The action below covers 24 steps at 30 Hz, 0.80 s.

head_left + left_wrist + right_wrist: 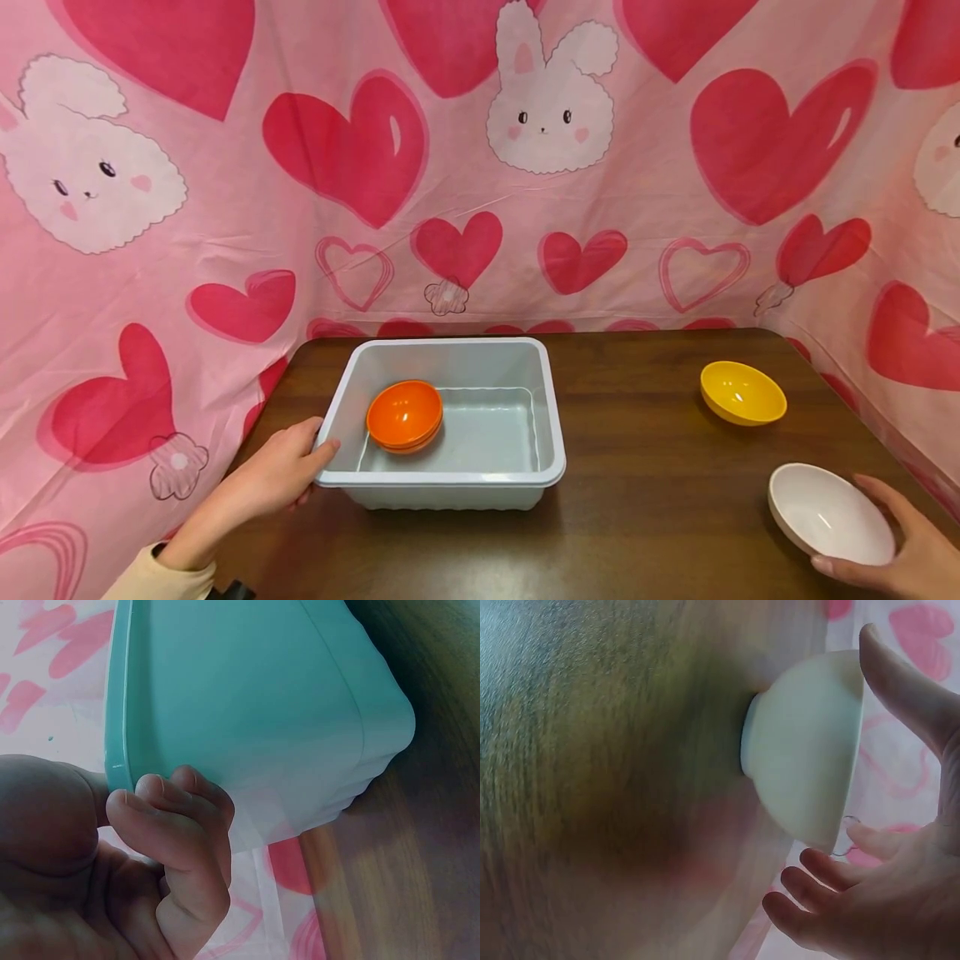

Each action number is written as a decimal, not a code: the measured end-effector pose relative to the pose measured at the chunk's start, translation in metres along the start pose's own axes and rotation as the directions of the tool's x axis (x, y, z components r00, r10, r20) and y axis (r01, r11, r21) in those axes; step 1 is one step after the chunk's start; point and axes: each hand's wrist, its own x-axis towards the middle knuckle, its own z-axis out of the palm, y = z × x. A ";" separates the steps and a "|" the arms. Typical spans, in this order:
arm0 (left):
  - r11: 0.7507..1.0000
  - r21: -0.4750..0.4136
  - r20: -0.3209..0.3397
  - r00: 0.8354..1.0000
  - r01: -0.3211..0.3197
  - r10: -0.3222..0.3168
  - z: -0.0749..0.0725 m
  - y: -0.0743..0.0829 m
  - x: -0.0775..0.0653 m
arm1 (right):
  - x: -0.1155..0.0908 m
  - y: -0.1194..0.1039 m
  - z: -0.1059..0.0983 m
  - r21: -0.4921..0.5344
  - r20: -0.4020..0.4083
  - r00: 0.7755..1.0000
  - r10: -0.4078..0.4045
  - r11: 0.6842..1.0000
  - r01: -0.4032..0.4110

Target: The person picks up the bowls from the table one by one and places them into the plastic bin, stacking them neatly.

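Observation:
A light grey plastic bin (pixel 480 479) stands on the table with its opening up. My left hand (pixel 281 467) grips its near left corner, thumb over the rim and fingers curled beneath it, as the left wrist view (pixel 169 825) also shows. Inside the bin, toward the left, sit stacked orange bowls (pixel 405 414). At the far right, a white bowl (pixel 828 512) rests upright on the table. My right hand (pixel 911 550) is spread around its near right side, with the thumb at the rim and the other fingers extended beside it (pixel 900 862).
A yellow bowl (pixel 742 393) stands farther back on the right side of the brown wooden table (pixel 637 467). Pink cloth (pixel 465 192) printed with hearts and rabbits hangs behind the table and along both sides.

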 end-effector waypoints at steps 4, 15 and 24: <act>1.000 -0.001 -0.001 1.000 0.002 -0.002 0.000 0.000 -0.001 | 0.004 0.005 -0.004 -0.015 0.102 0.995 0.019 1.000 -0.017; 1.000 -0.010 -0.004 1.000 0.008 -0.008 0.000 0.001 -0.001 | 0.006 0.001 -0.006 -0.009 0.096 0.995 0.000 1.000 0.001; 1.000 -0.006 -0.004 1.000 0.009 -0.009 0.000 0.000 0.000 | 0.009 -0.009 -0.008 -0.022 0.132 0.991 0.029 0.999 -0.026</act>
